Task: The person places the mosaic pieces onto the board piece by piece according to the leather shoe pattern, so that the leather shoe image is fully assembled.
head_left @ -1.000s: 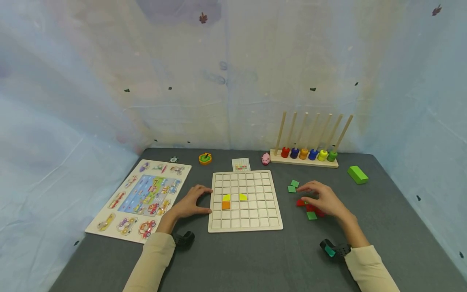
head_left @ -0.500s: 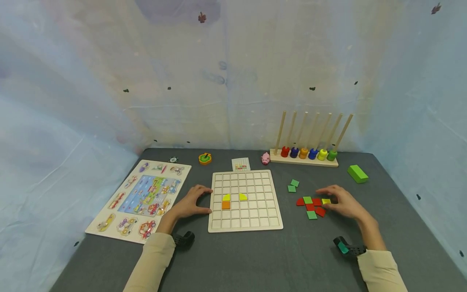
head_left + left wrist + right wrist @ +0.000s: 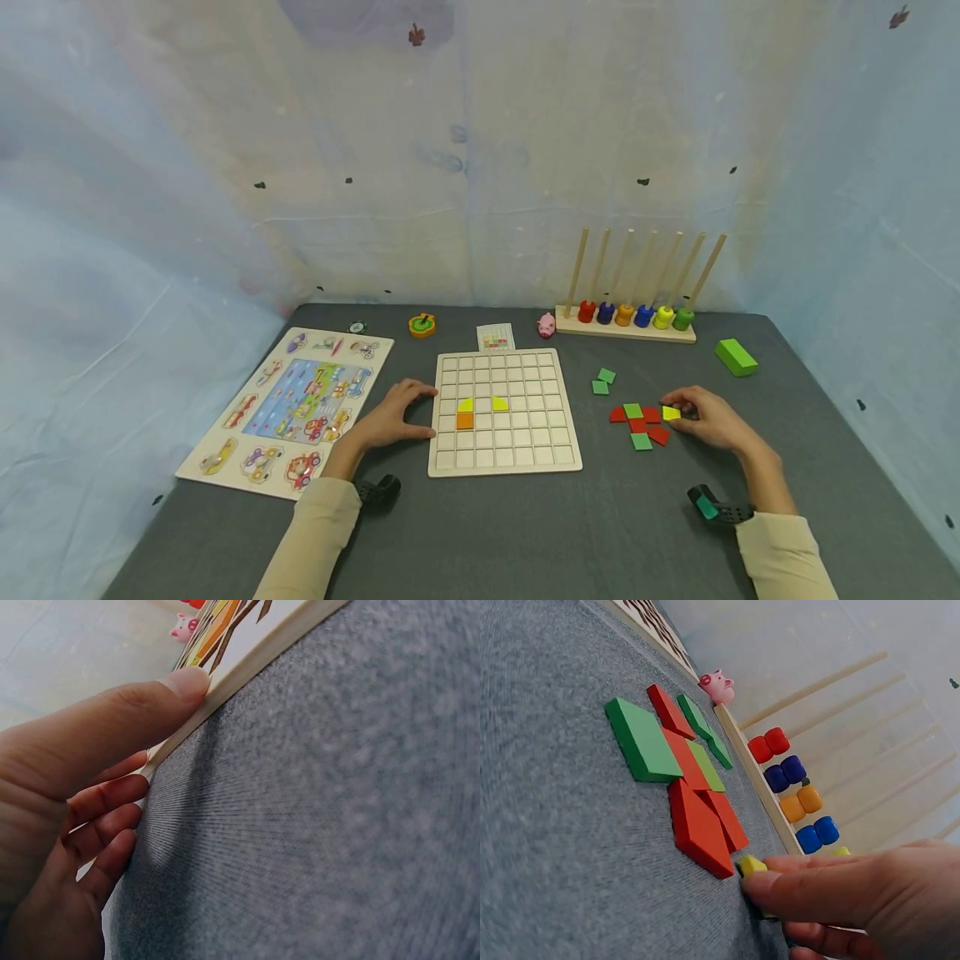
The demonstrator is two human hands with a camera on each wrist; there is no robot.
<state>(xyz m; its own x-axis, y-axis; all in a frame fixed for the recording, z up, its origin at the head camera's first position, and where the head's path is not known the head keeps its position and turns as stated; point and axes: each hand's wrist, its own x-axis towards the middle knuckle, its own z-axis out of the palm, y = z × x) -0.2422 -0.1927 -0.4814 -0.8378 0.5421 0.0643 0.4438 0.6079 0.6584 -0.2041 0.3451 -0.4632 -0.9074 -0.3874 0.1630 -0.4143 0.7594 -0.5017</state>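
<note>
In the head view, my right hand (image 3: 708, 418) pinches a small yellow tile (image 3: 671, 413) between thumb and fingers at the right end of a loose group of tiles. The right wrist view has the thumb tip against that yellow tile (image 3: 751, 865), low at the cloth. Beside it lie red tiles (image 3: 658, 435) and green tiles (image 3: 641, 442). My left hand (image 3: 392, 417) touches the left edge of a wooden grid board (image 3: 517, 457), thumb and fingers spread apart. Two yellow pieces (image 3: 500, 405) and an orange square (image 3: 465, 421) sit in the board's cells.
Two green tiles (image 3: 600, 387) lie right of the board. A pattern card (image 3: 496, 337), a toy pig (image 3: 546, 325) and a pegged bead stand (image 3: 626, 331) are behind it. A picture puzzle (image 3: 300, 408) lies left; a green block (image 3: 736, 358) lies far right.
My right hand has moved right from over the red and green tiles to the yellow tile, and its fingers have closed on it. The left hand stays at the board's edge.
</note>
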